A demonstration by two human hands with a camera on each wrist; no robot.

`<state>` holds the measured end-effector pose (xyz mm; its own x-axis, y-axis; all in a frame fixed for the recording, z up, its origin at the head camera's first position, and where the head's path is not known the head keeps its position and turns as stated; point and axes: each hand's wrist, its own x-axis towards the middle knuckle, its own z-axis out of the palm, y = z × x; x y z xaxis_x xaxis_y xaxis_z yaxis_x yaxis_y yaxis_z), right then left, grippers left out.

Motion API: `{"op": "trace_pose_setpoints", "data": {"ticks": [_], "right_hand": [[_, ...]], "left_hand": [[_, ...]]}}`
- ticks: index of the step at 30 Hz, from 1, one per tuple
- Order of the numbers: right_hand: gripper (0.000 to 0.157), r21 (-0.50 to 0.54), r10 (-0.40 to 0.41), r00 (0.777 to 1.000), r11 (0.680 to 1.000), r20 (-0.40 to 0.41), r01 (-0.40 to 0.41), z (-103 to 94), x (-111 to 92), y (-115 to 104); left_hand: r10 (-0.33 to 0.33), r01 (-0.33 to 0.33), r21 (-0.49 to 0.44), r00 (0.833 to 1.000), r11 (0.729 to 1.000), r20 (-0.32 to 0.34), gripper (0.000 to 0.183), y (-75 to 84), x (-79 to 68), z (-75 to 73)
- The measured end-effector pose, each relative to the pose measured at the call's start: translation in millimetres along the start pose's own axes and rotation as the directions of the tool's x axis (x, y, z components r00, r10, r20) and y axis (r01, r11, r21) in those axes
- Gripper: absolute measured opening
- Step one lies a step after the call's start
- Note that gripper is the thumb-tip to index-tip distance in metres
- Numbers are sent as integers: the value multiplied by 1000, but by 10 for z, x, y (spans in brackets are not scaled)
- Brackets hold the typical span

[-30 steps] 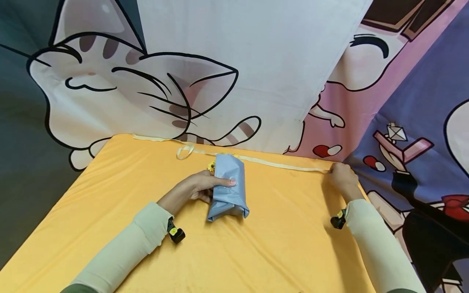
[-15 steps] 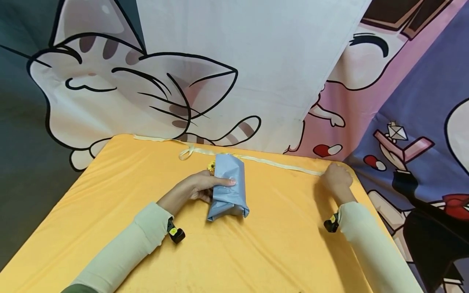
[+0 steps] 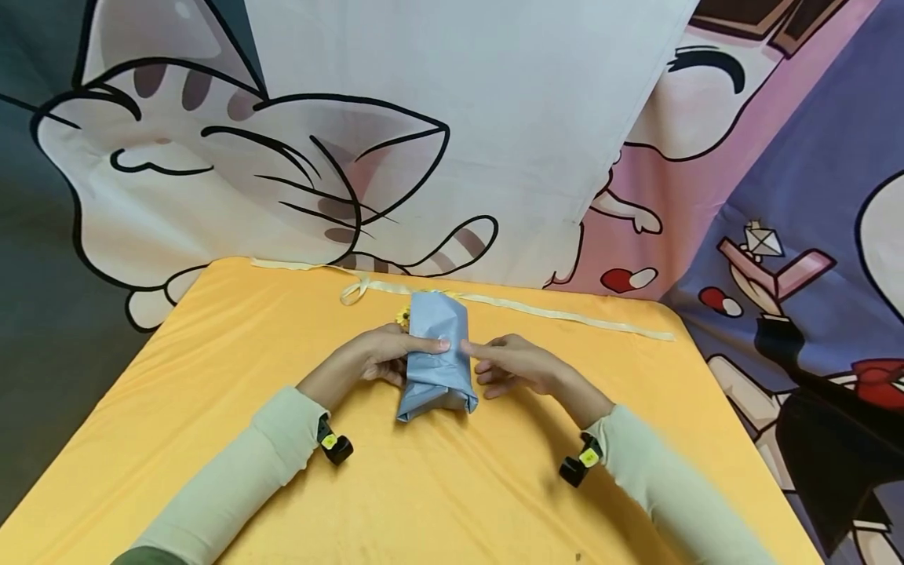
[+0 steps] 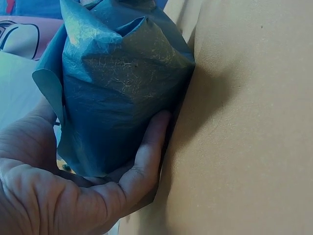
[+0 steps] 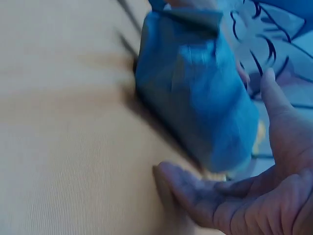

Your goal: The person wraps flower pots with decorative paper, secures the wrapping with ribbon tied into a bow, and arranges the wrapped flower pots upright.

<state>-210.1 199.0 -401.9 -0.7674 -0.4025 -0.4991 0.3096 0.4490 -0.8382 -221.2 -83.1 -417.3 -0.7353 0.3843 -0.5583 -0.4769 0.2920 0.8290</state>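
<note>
A small bouquet wrapped in blue paper [image 3: 439,365] lies on the yellow cloth, a yellow flower [image 3: 403,317] showing at its far left side. My left hand [image 3: 387,351] grips it from the left, thumb across the front of the paper. In the left wrist view, the fingers [image 4: 146,156] curl under the folded blue wrap. On the other side my right hand [image 3: 514,364] has its fingers parted, its thumb tip right at the paper's right edge. The right wrist view shows the blue paper [image 5: 200,93] between the spread thumb and fingers, with nothing gripped.
A pale yellow ribbon [image 3: 558,314] stretches along the back of the yellow-covered table [image 3: 508,486], with a small loop [image 3: 355,292] near its middle. Behind it hangs a white curtain with a cartoon cat [image 3: 233,196]. A blue and pink printed cloth [image 3: 763,196] hangs at the right.
My right hand has let go of the ribbon's right end and moved left to the bouquet. The ribbon lies along the table's back. My left hand keeps its hold.
</note>
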Motion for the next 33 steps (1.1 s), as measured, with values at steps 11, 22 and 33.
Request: {"op": "trace_pose_setpoints", "data": {"ticks": [11,22,33], "right_hand": [[53,-40,106,993,994,54,-104,291,157,-310],[61,61,119,992,991,37,-122,399,151,-312],[70,116,9,1000,993,-14,-8,448,13,-200]], "left_hand": [[-2,3,-26,998,1000,59,54,12,-2,-48],[72,-71,-10,993,997,98,58,-36,1,-47],[234,-245,130,968,961,97,87,-57,-60,-56]]}}
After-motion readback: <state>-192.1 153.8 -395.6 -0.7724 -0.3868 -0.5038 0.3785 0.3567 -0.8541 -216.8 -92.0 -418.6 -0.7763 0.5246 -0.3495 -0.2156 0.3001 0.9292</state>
